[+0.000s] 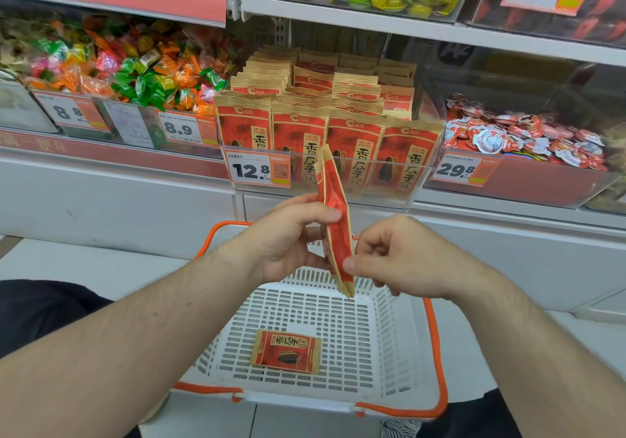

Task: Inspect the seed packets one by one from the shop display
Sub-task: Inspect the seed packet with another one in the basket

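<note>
A red and tan seed packet (335, 220) stands edge-on between my hands, above the basket. My left hand (288, 241) grips its left side, thumb across the front. My right hand (399, 254) pinches its lower right edge between thumb and forefinger. Rows of the same packets (325, 126) fill the clear display bin on the shelf ahead, behind a 12.8 price tag (257, 170). One more packet (286, 353) lies flat on the bottom of the white basket (382, 329).
The basket has orange handles (437, 356) and sits on the floor in front of my knees. Left of the seed bin is a bin of wrapped sweets (128, 75); right of it a bin of small red and white cups (521, 132). More goods fill the shelf above.
</note>
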